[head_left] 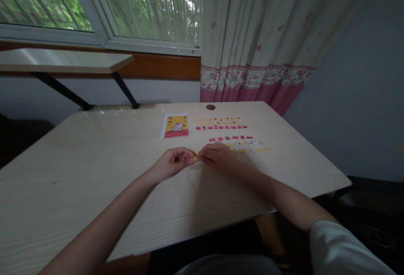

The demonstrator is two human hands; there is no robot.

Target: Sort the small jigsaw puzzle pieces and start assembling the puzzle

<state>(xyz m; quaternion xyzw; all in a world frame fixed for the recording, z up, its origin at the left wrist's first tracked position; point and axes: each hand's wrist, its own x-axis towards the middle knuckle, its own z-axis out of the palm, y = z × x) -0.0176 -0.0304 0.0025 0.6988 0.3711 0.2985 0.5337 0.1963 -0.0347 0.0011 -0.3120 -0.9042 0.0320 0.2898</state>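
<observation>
Small yellow puzzle pieces (195, 158) sit between my two hands, just above or on the table; I cannot tell how many there are. My left hand (177, 160) pinches them from the left, thumb and fingertips together. From the right, my right hand (217, 155) closes its fingers on the same spot, its fingertips partly hidden. Beyond my right hand lie rows of loose pieces: red puzzle pieces (227, 138) and yellow and white puzzle pieces (251, 151). A picture card (176, 126) with a white animal on yellow and red lies farther back, left of the rows.
More red puzzle pieces (221, 128) form a row near the back, with yellow ones behind. A round cable hole (210, 107) is in the pale wooden table (94, 153). A raised shelf (66, 61) on black legs stands back left. A curtain (252, 56) hangs behind.
</observation>
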